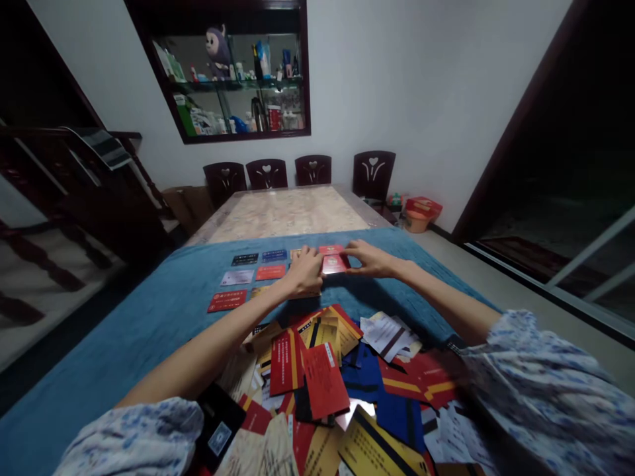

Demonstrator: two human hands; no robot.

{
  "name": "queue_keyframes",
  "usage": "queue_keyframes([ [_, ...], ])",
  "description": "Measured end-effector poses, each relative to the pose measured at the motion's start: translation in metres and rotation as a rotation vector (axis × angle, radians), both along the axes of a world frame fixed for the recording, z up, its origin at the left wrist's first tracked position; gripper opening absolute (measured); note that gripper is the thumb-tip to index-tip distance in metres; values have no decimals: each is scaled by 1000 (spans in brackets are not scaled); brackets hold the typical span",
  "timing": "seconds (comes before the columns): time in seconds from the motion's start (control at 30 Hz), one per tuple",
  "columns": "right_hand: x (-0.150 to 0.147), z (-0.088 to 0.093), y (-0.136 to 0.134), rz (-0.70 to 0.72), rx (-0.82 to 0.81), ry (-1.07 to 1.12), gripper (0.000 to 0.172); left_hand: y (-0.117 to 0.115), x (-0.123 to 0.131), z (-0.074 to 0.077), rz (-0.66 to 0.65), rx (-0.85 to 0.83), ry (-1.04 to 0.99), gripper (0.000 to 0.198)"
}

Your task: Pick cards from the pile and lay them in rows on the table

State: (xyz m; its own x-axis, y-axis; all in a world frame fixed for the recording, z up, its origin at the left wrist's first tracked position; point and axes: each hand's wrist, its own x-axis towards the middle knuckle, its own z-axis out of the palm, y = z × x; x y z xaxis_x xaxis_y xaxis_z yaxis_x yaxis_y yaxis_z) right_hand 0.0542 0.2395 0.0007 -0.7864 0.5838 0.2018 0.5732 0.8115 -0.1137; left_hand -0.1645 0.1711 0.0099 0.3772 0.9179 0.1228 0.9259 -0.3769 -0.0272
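A red card [335, 264] is held by its two side edges, my left hand [306, 270] closed on one side and my right hand [370, 258] on the other. Just behind it another red card [330, 249] shows in part. Left of my hands, cards lie in rows on the blue cloth: a black card [245, 260], a blue card [274, 256], a pale lilac card [237, 277], an orange-red card [270, 272] and a dark red card [227, 301]. My left hand and forearm partly cover gold cards beside them.
A loose heap of mixed cards [327, 383] spreads below my forearms. The blue cloth [163, 297] covers the near part of the table, with a patterned tabletop [292, 211] beyond. Chairs [313, 170] stand along the far end, and a shelf niche [238, 86] is in the wall.
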Motion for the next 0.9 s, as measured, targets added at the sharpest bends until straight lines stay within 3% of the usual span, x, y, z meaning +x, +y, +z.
queue_keyframes([
  [0.2, 1, -8, 43, -26, 3, -9, 37, 38, 5, -3, 24, -6, 1, 26],
  [0.37, -4, -9, 68, -75, -14, -66, 28, 66, 8, -5, 43, -30, -24, 26],
  [0.9, -32, -18, 97, -284, -44, -235, 27, 112, 12, -18, 133, -128, 0, 29],
])
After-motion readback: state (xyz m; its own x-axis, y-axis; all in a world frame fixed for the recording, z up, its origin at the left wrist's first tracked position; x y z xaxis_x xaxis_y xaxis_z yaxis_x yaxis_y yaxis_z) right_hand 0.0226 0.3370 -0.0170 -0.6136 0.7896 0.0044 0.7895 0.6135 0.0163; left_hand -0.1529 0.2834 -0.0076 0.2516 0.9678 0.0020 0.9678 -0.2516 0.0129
